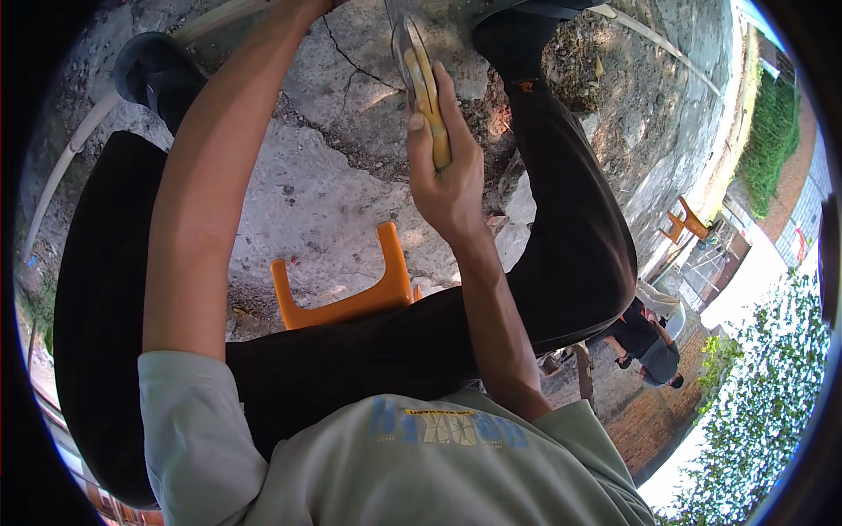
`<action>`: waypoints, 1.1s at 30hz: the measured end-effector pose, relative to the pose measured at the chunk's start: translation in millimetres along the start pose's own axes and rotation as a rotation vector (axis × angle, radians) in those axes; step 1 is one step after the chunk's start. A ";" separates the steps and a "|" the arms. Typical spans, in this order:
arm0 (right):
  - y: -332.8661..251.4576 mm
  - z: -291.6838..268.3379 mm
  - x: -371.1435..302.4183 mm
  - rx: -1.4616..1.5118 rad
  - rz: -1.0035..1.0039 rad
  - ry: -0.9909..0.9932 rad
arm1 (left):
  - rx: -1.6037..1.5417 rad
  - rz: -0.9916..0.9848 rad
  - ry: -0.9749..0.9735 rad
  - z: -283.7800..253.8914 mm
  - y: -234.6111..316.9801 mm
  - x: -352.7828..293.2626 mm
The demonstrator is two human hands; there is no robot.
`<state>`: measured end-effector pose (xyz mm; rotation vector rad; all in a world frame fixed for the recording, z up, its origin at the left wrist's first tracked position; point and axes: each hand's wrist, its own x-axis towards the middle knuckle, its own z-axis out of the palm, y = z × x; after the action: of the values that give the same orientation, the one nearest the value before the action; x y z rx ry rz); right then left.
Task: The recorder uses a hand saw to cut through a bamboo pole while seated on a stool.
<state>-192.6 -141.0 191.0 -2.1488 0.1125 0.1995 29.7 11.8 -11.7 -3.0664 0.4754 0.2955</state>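
My right hand (451, 184) is closed round the worn yellow handle (425, 110) of a tool, thumb on one side and fingers on the other. A thin grey metal part (400, 35) extends from it past the upper edge, so the tool's exact kind is unclear. My left arm reaches up to the top edge, left of the tool. Only the wrist end of my left hand (314, 7) shows there, its fingers cut off. Below both is rough, cracked grey ground (298, 188).
Between my dark-trousered legs stands an orange plastic stool (351, 309). My shoes (153, 66) rest at either side. A pale pipe (83, 127) curves along the left. Far right, another person (653, 346) is near a brick surface, with another orange stool (688, 219) beyond.
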 end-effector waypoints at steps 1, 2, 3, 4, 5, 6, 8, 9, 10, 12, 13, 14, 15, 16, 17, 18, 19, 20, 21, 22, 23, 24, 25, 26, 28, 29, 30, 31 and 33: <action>1.1 0.9 -24.6 0.014 -0.010 0.007 | -0.062 -0.049 -0.098 -12.3 0.3 -7.5; -0.7 2.8 -34.5 0.037 -0.026 0.007 | -0.117 -0.108 -0.199 -20.2 -4.9 -12.6; -0.8 6.1 -35.4 0.050 -0.014 -0.005 | -0.109 -0.118 -0.198 -23.5 -15.3 -10.0; 0.9 -0.9 -24.7 0.011 0.007 0.008 | -0.107 -0.088 -0.179 -16.7 2.6 1.1; 7.1 -6.5 1.7 -0.074 0.005 -0.013 | -0.107 -0.060 -0.161 -10.1 23.3 8.7; 6.6 -7.5 29.2 -0.119 -0.011 -0.049 | -0.109 -0.056 -0.170 -5.9 29.1 10.9; 4.3 -14.6 44.5 -0.159 -0.048 -0.035 | 0.051 0.047 -0.072 -2.9 29.8 15.6; -6.9 -8.0 26.6 -0.036 0.010 -0.062 | 0.203 0.084 -0.028 -4.6 3.8 4.0; -6.1 -6.0 7.0 0.044 0.077 -0.079 | 0.227 0.061 -0.029 -9.0 -9.4 -0.2; 1.0 -4.7 -42.4 0.014 0.028 -0.041 | 0.037 -0.047 -0.126 -13.4 -10.6 -9.6; 4.3 -11.9 -41.1 -0.041 0.026 -0.021 | -0.104 -0.053 -0.207 -16.5 8.6 -1.7; 5.8 -18.3 -36.5 -0.097 0.027 -0.003 | -0.147 -0.021 -0.199 -22.1 28.2 10.2; 4.0 -20.5 -18.1 -0.113 0.046 0.007 | -0.157 -0.004 -0.206 -28.6 36.0 14.4; -4.0 -3.4 15.8 -0.072 0.031 -0.058 | -0.103 -0.042 -0.232 -34.0 6.5 1.3; -5.2 2.6 37.4 -0.074 0.012 -0.110 | -0.056 -0.032 -0.122 -25.8 -0.3 0.7; -5.1 -0.1 40.1 -0.067 -0.002 -0.118 | -0.048 -0.047 -0.118 -16.8 1.7 -1.5; -5.3 -7.7 36.9 0.011 0.066 -0.103 | 0.005 0.007 -0.122 -8.0 5.8 -3.9; -4.6 -11.6 32.0 0.087 0.129 -0.082 | 0.060 0.063 -0.119 -5.3 5.0 2.4; 4.7 -15.4 3.5 0.042 0.161 -0.049 | -0.116 -0.035 -0.165 -23.2 19.4 0.4; 4.7 -13.8 -21.5 0.040 0.164 -0.042 | -0.117 -0.028 -0.164 -35.8 14.5 -5.5; 0.0 -14.7 -39.8 0.078 0.156 -0.025 | -0.154 -0.071 -0.257 -46.1 13.7 -8.7; -1.0 -14.3 -48.5 0.116 0.148 -0.008 | -0.190 -0.114 -0.352 -50.4 15.0 -9.1; 7.1 -11.3 -41.4 0.105 0.093 0.004 | -0.194 -0.108 -0.350 -41.7 12.1 -2.2; 4.8 -4.8 -16.9 0.110 0.096 0.001 | -0.144 -0.098 -0.252 -27.2 0.5 1.8; 7.4 -2.8 33.3 -0.092 0.050 -0.105 | -0.109 -0.073 -0.161 -14.1 13.0 3.0; 4.3 -3.8 38.0 -0.090 0.044 -0.106 | -0.058 -0.049 -0.153 -17.0 15.5 6.0; 1.4 -5.8 41.9 -0.038 0.119 -0.098 | -0.007 -0.025 -0.144 -20.4 16.4 7.3; -0.9 -7.7 44.7 0.015 0.193 -0.091 | -0.003 -0.029 -0.139 -21.2 16.8 6.2; 6.1 -7.5 -12.0 0.031 0.132 -0.042 | -0.111 -0.044 -0.203 -19.7 8.4 2.6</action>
<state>-204.6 -150.6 192.2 -2.1062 0.2323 0.3172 33.2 1.9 7.2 -3.1009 0.3931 0.6442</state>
